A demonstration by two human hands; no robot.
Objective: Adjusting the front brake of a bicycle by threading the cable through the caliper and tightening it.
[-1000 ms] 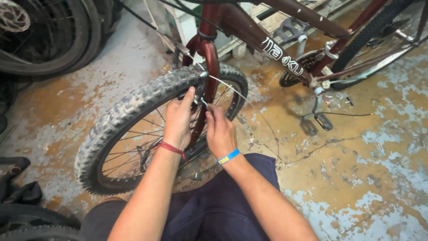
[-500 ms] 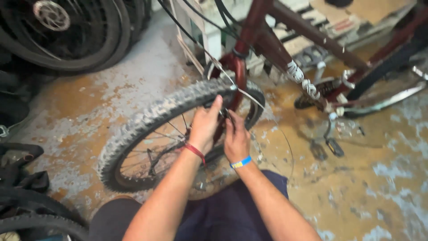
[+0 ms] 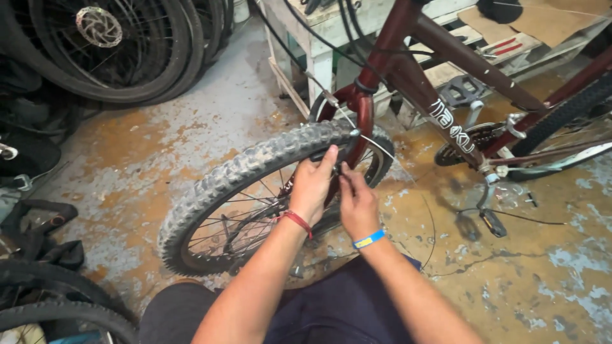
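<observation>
The front wheel (image 3: 255, 191) of a dark red bicycle (image 3: 408, 70) is the landmark here. It stands upright in the fork (image 3: 364, 121), its knobby tyre running from low at the near left up to the fork at the far right, so its long line slants away from the person.

The left hand (image 3: 312, 185) lies on top of the tyre just beside the fork, fingers curled over and pressed onto the black brake arm (image 3: 328, 153) there, seemingly to hold it against the rim. It wears a red wrist cord (image 3: 296, 221). The right hand (image 3: 357, 204), with a blue wristband (image 3: 370, 239), sits just to the right of the left hand, between wheel and fork leg; its fingertips are drawn together on something small by the brake, too small to name.

A thin brake cable (image 3: 373, 141) runs from the brake past the right of the tyre and loops loosely over the floor (image 3: 159, 146). A pedal (image 3: 492, 223) hangs well to the right of the wheel. Spare wheels (image 3: 102, 44) lean well behind and to the left of it, and a white wooden bench (image 3: 312, 38) stands behind the fork.
</observation>
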